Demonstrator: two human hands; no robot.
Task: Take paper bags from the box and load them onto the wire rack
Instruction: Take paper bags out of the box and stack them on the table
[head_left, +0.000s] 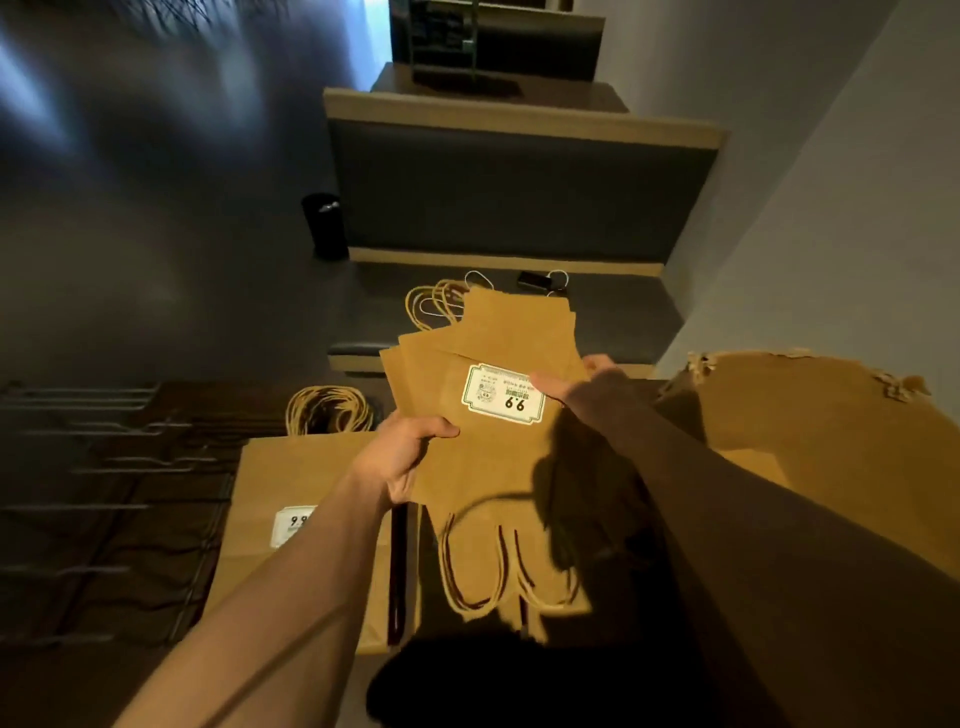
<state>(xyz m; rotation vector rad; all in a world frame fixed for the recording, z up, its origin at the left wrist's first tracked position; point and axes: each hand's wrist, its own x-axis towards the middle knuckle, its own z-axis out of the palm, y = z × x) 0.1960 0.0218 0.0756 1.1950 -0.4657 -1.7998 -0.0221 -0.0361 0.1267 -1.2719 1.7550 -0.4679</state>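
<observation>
- The left hand (402, 457) reaches in from the lower left of the frame, forearm bare, and grips the left edge of a fanned bundle of paper bags (483, 452), thumb on top and fingers curled underneath.
- The right hand (576, 387) comes in from the lower right on a long, shadowed forearm; its thumb lies across the bundle's white label (503, 394) and the fingers wrap behind the right edge, so it too is clamped on the bags.
- The bundle is held in the air at the centre of the frame, with some twisted handles pointing to the bottom and others to the top.
- A second stack of bags (306, 519) lies flat at lower left, just beside the wire rack (119, 493); its own label is partly covered by the left forearm, and its handles (328, 410) loop out at the far end.
- The wire rack, at the left edge, is dark and smeared by motion blur, so its bars are hard to make out.
- The cardboard box (810, 415) sits at the right, its torn flap raised; its inside is hidden by the right arm and shadow.
- A padded bench (519, 187) fills the upper centre, with a small dark object (531, 280) on the seat, too dim to identify.
- A black cylinder (324, 226) stands to the bench's left.
</observation>
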